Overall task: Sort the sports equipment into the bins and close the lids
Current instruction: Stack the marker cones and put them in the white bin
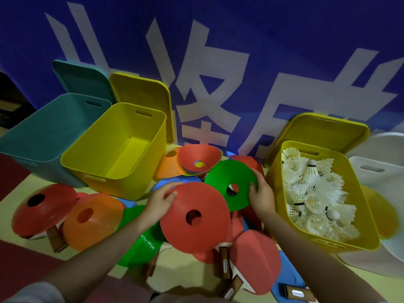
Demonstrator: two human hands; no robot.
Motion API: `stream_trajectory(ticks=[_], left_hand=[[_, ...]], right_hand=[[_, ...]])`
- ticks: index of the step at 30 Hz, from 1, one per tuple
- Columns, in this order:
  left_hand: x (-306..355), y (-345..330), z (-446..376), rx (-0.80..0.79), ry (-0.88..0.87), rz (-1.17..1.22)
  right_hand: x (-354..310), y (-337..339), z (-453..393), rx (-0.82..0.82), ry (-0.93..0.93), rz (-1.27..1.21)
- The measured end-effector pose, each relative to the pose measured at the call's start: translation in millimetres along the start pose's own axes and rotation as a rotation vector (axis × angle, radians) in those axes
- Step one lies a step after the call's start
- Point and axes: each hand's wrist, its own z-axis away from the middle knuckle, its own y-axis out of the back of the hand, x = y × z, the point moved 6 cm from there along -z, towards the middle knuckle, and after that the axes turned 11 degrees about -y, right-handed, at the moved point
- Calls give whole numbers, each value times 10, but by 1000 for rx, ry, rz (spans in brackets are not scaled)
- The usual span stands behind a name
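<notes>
Left hand (160, 199) grips the far-left rim of a red disc cone (194, 217); right hand (260, 193) grips the right rim of a green disc cone (231, 184). Hands apart, one cone each, green just beyond and right of red, overlapping it. Empty yellow bin (118, 149) sits up-left of the left hand, so that hand is nearer. Shuttlecock bin (314, 193) is just right of the right hand. More cones and paddles lie on the desk (13, 195) below and left of both hands.

Hands grip red cone (194, 217) and green cone (232, 184).
</notes>
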Motion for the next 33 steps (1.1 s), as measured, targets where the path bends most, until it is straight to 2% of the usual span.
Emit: stream_trajectory(ticks=[9,18,24,33], left_hand=[[378,37,-30,73,-52,51],[845,-378,-204,138,-84,95],[1218,-902,-357,184,-87,174],[1565,-1994,-576,141,-62,84]], right_hand=[[-112,467,19,72,37,-120],[3,1071,-6,149,34,-234],[400,1610,-127,194,-41,-268],[1383,2669,-311,325,-175,-310]])
